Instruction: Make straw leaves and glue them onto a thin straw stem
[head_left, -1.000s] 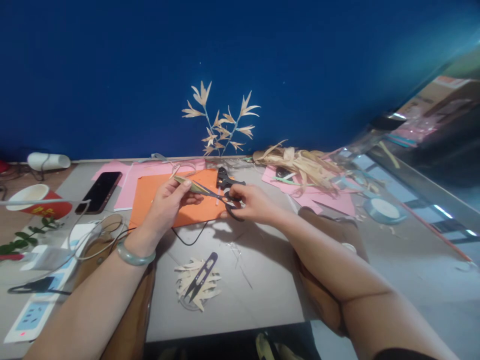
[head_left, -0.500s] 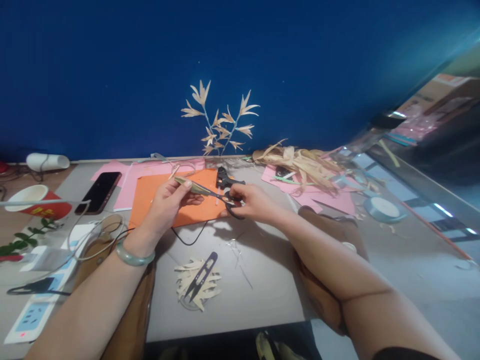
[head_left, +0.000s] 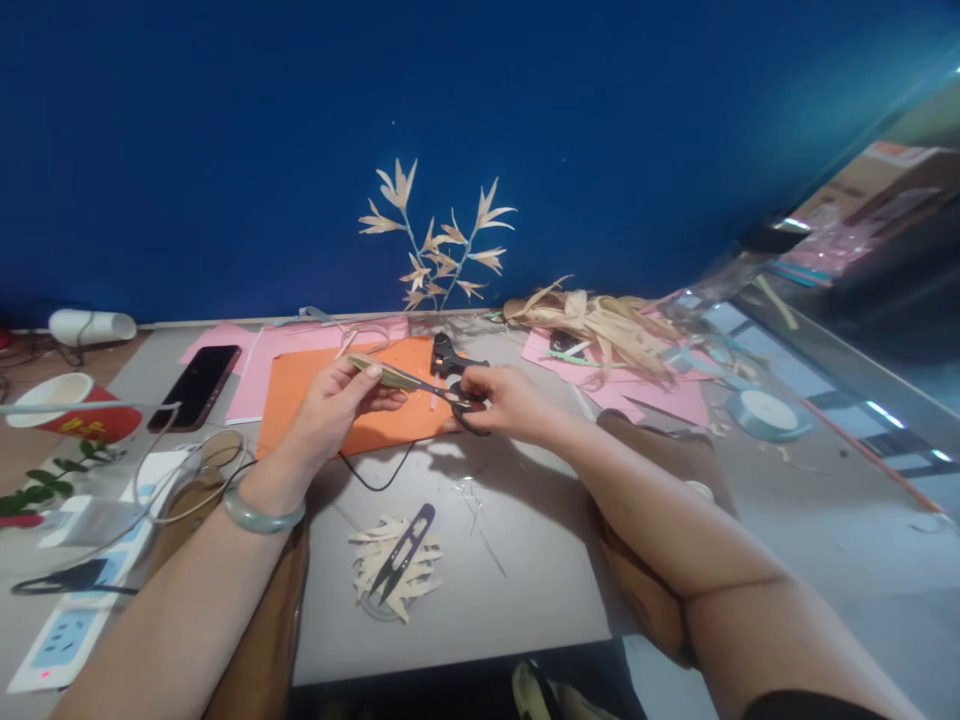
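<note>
At far L a red cup (head_left: 105,420) is seen, then a phone (head_left: 196,388) laid on the table (head_left: 540,590). A husk strip (head_left: 363,363) is pinched btwn the L hand's (head_left: 336,398) fingers, above an orange sheet (head_left: 289,395). Nearer the person, snips (head_left: 395,572) are laid on a pile of pale pcs (head_left: 367,545). Scissors (head_left: 450,394) are held w/ blades at the strip, handles gripped by the R hand's (head_left: 517,405) fingers. Dried husks (head_left: 600,330) are heaped at R.

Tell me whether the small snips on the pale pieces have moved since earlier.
No: judged against the table's near edge, the snips lie in the same place, at the same angle.
</note>
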